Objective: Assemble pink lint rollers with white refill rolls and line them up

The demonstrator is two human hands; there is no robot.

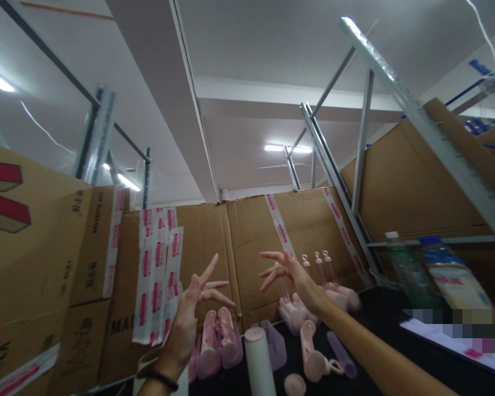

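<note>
My left hand (188, 314), a dark band round its wrist, is raised with its fingers spread and nothing in them. Level with it on the right, my right hand (290, 273) is also open and holds nothing. Below and between them stands a white cylinder with a pink top (259, 360). Pink rounded parts in clear covers (224, 341) are beside my left hand. Under my right forearm lie a pink long-necked piece with a ring (312, 355), a translucent purple tube (341, 355) and a small round pink piece (295, 384). A translucent purple piece (274, 345) is behind the cylinder.
Cardboard walls (247, 242) with printed tape enclose the black tabletop (375, 341). More pink pieces with hooked tips (330, 280) stand at the back right. A green bottle (410, 269), a blue-lidded container (454, 275) and a flat pale object (441, 338) are at right. Metal frame posts (328, 157) rise behind.
</note>
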